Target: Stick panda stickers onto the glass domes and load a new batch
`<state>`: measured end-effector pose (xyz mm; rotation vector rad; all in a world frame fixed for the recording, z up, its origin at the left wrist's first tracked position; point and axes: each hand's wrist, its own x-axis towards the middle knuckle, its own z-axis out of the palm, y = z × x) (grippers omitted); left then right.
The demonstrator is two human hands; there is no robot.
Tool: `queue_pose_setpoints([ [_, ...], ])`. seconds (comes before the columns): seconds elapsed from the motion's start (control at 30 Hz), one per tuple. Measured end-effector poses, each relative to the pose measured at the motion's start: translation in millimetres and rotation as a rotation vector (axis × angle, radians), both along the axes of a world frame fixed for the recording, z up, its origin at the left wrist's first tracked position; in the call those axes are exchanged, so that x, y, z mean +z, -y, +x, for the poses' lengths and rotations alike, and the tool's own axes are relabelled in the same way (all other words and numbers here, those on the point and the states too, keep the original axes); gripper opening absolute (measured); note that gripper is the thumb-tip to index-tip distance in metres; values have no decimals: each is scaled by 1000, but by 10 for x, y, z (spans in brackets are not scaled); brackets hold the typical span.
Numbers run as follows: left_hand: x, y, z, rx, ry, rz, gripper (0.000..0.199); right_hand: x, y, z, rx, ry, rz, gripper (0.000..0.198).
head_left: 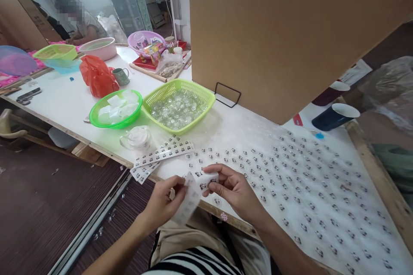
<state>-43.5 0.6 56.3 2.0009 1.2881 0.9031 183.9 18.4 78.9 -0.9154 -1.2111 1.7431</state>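
Note:
Over the table's front edge, my left hand [166,200] pinches one end of a bent strip of panda stickers [189,204]. My right hand [230,187] grips the other end of that strip between thumb and fingers. More panda sticker strips [164,154] lie crossed on the table just beyond my left hand. To the right, many small clear pieces with panda pictures [290,180] are spread in rows over the white tabletop. A light green basket [211,99] of clear round pieces stands ahead.
A green bowl [93,118] of white pieces, a roll of white tape [137,137], a red plastic bag [97,75] and a mug [121,76] stand at left. A large cardboard sheet [274,38] rises ahead; a dark cup [335,117] lies right. Another person [87,23] sits at the far left.

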Motion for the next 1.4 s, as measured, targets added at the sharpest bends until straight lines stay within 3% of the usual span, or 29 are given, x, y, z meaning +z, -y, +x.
queue_pose_setpoints([
  [0.13, -109, 124, 168, -60, 149, -213, 14, -110, 24, -4, -65, -4, -33, 31],
  [0.2, -131, 144, 257, -34, 287, -248, 11, -191, 31, -21, -93, 19, -52, 30],
  [0.3, -161, 132, 396, 16, 488, -284, 35, -312, 59, -68, -125, 30, -76, 30],
  [0.37, -207, 105, 479, 100, 528, -291, 25, -383, 82, -91, -141, 59, -72, 31],
  [0.5, -328, 37, 577, 247, 525, -306, 23, -481, 100, -46, -195, 308, 59, 32],
  [0.63, -397, -11, 600, 259, 495, -321, 24, -492, 73, 62, -312, 513, 248, 24],
  [0.8, -441, -43, 602, 272, 466, -347, 27, -428, 57, 135, -300, 586, 396, 17],
  [1.0, -463, -32, 628, 276, 440, -352, 29, -404, 12, 108, -413, 481, 326, 12],
  [1.13, -464, 3, 653, 217, 398, -334, 27, -449, -11, 11, -279, 421, 277, 34],
  [1.27, -478, 3, 635, 215, 376, -334, 26, -422, -10, -27, -252, 396, 235, 31],
  [1.33, -489, -9, 608, 215, 369, -331, 26, -363, -74, 34, -284, 364, 232, 29],
  [1.4, -505, -20, 579, 217, 363, -329, 26, -314, -228, 157, -407, 318, 249, 30],
])
